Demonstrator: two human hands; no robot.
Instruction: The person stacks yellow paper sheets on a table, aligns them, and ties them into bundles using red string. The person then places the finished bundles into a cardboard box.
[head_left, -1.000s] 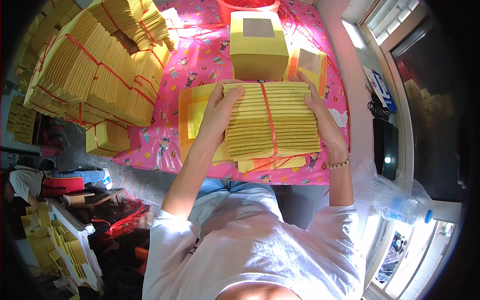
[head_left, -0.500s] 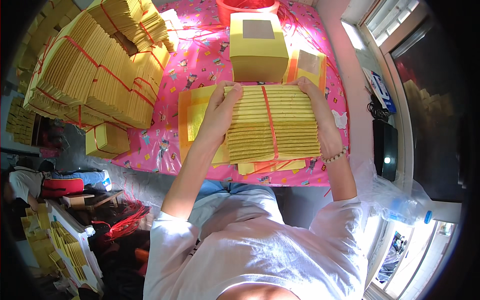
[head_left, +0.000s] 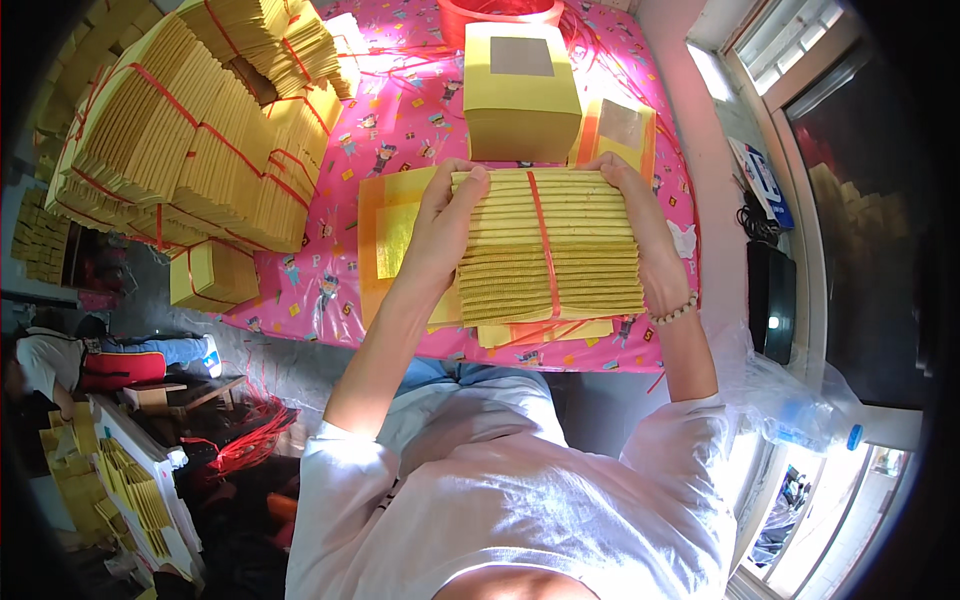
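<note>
A thick bundle of folded yellow paper packets [head_left: 595, 245] is between my hands, with a red strap [head_left: 544, 240] running across its middle. My left hand [head_left: 443, 220] grips its left end, thumb over the top edge. On the opposite end, my right hand [head_left: 645, 225] is wrapped round the far corner, a beaded bracelet on its wrist. Some fingers of both hands are hidden behind the bundle. Flat yellow and orange paper pieces [head_left: 378, 290] lie beneath and to the left of it. Just beyond stands a block-like yellow paper stack [head_left: 522, 130] with a grey patch on top.
Large strapped bundles [head_left: 180, 140] are piled at the table's left, beside a smaller one [head_left: 212, 275]. A red basin [head_left: 500, 12] and loose red straps lie at the back of the pink patterned table cover [head_left: 335, 325]. A plastic bottle [head_left: 800, 435] is at right; another person [head_left: 55, 365] is at left.
</note>
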